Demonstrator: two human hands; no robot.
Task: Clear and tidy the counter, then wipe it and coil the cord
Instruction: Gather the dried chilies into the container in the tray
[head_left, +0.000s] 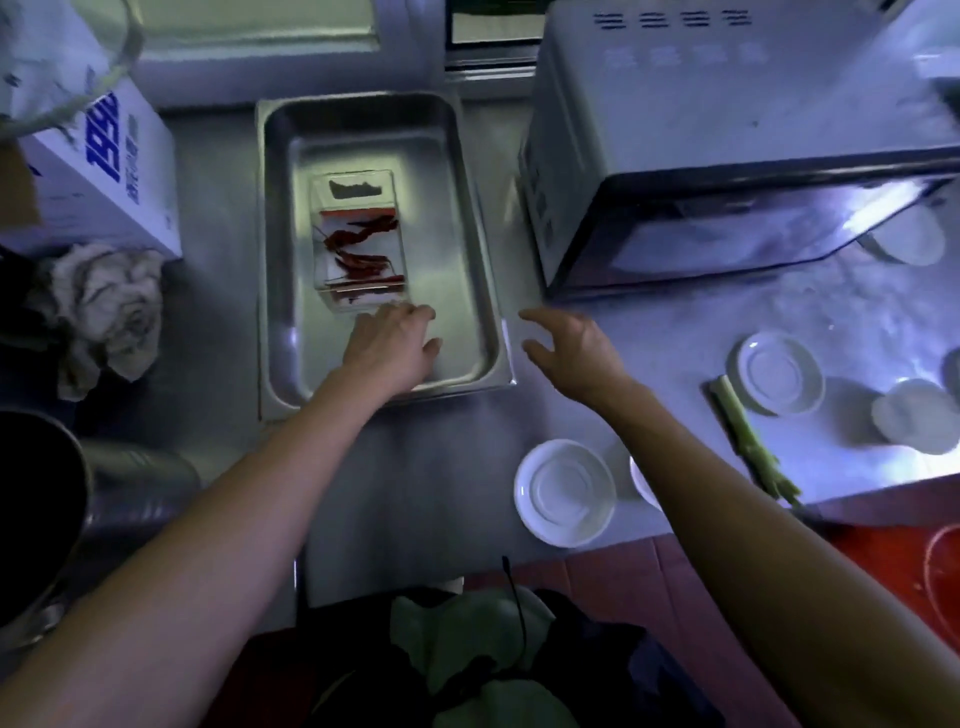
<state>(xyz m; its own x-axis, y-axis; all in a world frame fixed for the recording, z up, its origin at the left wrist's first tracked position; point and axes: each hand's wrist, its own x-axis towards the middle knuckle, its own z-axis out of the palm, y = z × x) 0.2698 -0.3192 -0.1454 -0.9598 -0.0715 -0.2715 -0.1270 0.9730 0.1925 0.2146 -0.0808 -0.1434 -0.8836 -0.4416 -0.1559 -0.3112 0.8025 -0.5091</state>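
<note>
While both arms reach forward over the steel bench (441, 467), the left hand (392, 343) lies inside a deep metal tray (280, 218) that stands toward the far edge of the bench, between a white carton (104, 171) with blue print at the left and a microwave oven (727, 145) at the right. Its fingers are bent down at the near end of a clear plastic box (358, 239) in the middle of the tray, but I cannot tell if they really grasp the box or only touch it. This box is transparent and rectangular, and it contains dark red dried chillies (363, 249). The right hand (571, 343) hovers just beside the right rim of the tray, fingers spread and relaxed, holding nothing. A crumpled grey cloth (104, 312) lies near the left edge, in front of the carton. Toward the near right edge are a white saucer (565, 493), another saucer (779, 374) further right, and a pale green stalk (748, 436). A third white dish is mostly hidden behind the right forearm. The picture is blurred and dim, and the round pale things at the right edge are hard to identify. A dark pot (36, 509) is cut off at the left.
</note>
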